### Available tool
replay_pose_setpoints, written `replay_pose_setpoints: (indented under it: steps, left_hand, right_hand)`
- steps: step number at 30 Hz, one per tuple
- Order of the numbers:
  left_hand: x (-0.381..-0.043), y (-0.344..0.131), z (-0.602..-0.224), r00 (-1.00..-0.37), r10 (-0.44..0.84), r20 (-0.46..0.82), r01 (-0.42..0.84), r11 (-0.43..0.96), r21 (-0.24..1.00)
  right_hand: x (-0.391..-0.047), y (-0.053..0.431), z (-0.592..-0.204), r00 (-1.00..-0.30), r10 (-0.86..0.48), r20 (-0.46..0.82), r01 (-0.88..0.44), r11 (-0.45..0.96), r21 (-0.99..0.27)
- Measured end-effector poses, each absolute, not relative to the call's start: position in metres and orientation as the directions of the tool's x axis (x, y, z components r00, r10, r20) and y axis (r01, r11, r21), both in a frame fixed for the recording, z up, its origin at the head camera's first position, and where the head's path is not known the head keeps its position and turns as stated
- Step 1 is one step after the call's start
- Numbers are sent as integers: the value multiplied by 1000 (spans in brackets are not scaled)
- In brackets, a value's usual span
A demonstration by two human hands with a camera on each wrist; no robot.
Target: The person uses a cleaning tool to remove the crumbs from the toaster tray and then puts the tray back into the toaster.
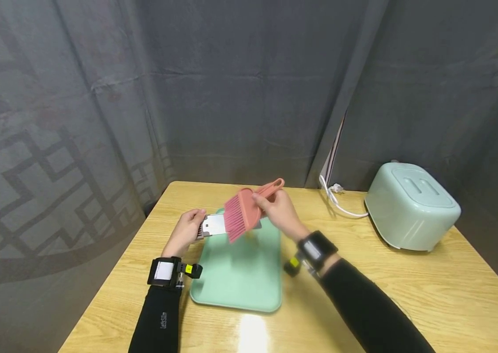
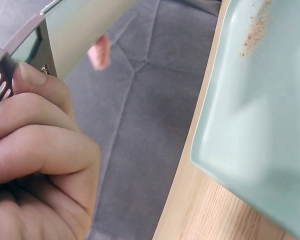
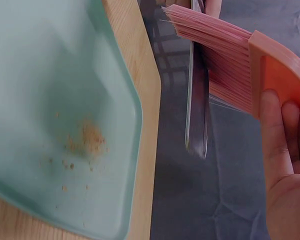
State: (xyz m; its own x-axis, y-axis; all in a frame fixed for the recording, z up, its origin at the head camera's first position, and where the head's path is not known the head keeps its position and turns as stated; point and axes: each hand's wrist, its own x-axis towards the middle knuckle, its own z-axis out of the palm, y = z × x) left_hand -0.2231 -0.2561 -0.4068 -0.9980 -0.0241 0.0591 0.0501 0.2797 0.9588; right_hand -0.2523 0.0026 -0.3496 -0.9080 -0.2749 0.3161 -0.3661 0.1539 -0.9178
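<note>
My left hand (image 1: 185,230) grips the slotted grey end of a flat metal crumb tray (image 1: 215,224), held up over the far part of a mint-green tray (image 1: 240,282). A pink hand brush (image 1: 249,208) is pinched in my right hand (image 1: 281,213), thumb on its body. Its bristles (image 3: 215,47) lie across the crumb tray and hide the middle of it. In the right wrist view the crumb tray is seen nearly edge-on. Brown crumbs (image 3: 92,140) lie scattered on the green tray below.
A mint-green toaster (image 1: 412,206) stands on the right of the wooden table (image 1: 341,304), its white cord (image 1: 341,208) running left toward the back edge. Grey curtains (image 1: 249,98) hang close behind the table and along its left side.
</note>
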Motion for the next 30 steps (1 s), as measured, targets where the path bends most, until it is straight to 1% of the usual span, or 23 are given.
replay_pose_setpoints:
  steps: [13,22,30]
  left_hand:
    - [-222,-259,-407,-999,-15,50,44,272,961]
    - [-223,-261,-408,-999,-8,42,38,262,964]
    - [-223,-262,-410,-999,-1,38,36,266,963]
  right_hand:
    - [-252,22,-347,-900,-219,376,-432,342,-835]
    - [-253,28,-348,-873,-199,445,-488,368,-792]
    - [-251,31,-349,-842,-172,511,-529,450,-719]
